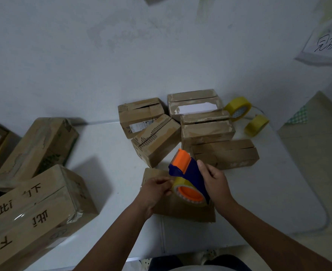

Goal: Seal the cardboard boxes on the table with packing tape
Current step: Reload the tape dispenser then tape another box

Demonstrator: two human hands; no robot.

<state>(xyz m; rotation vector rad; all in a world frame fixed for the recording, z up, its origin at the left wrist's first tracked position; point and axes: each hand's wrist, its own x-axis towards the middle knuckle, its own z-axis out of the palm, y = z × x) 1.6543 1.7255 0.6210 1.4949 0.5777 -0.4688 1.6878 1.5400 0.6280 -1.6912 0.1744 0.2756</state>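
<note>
Blue-and-orange handheld tape dispenser (188,177) with its yellowish clear tape roll (189,194) is gripped by the right hand (216,182), held just above a small brown cardboard box (180,210) on the white table (259,202). Roll edge is pinched by the left hand (157,189). Five more worn cardboard boxes (206,132) are clustered behind; two yellow tape rolls (239,108) are seen beside them.

A white sheet of paper (325,45) bearing handwritten black characters is seen fixed to the pale wall (102,55) at upper right. A green-and-white checked cloth (298,115) is glimpsed at the right edge, beside a tan surface (317,143).
</note>
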